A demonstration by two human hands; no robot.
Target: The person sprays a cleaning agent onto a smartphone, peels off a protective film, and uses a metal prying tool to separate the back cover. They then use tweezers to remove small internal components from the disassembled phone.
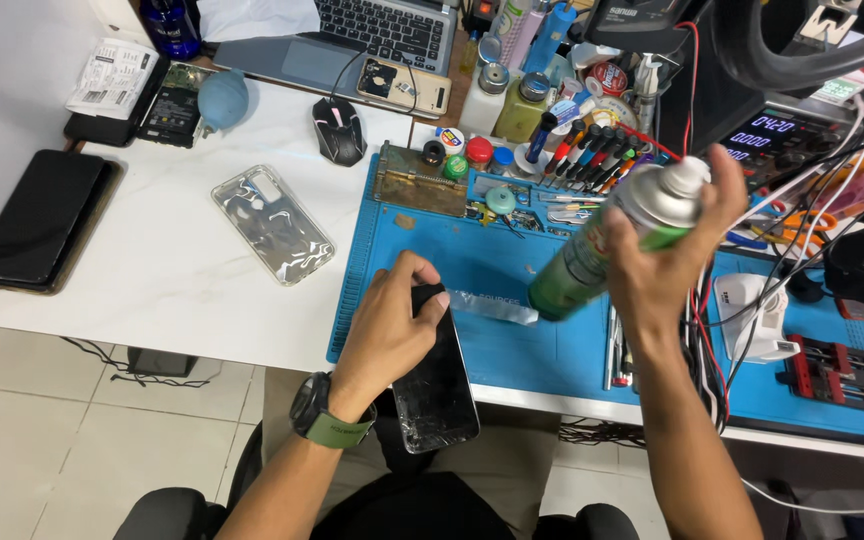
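My left hand [389, 325] presses down on the top end of a black phone with a cracked screen [437, 385], which lies at the front edge of the blue work mat [497, 345]. A dark watch with a green strap sits on that wrist. My right hand [667, 255] holds a green and silver spray can [607, 235] tilted, its base pointing down toward the mat beside the phone. My index finger rests over the can's white nozzle. A silvery strip [492, 305] lies on the mat between the phone and the can.
A clear phone case [272, 222] and a black mouse [339, 130] lie on the white table. Screwdrivers [592, 160], small jars and a metal block [419, 180] crowd the mat's far edge. A laptop [352, 40], black tablet [37, 215], power supply [782, 140] and cables stand around.
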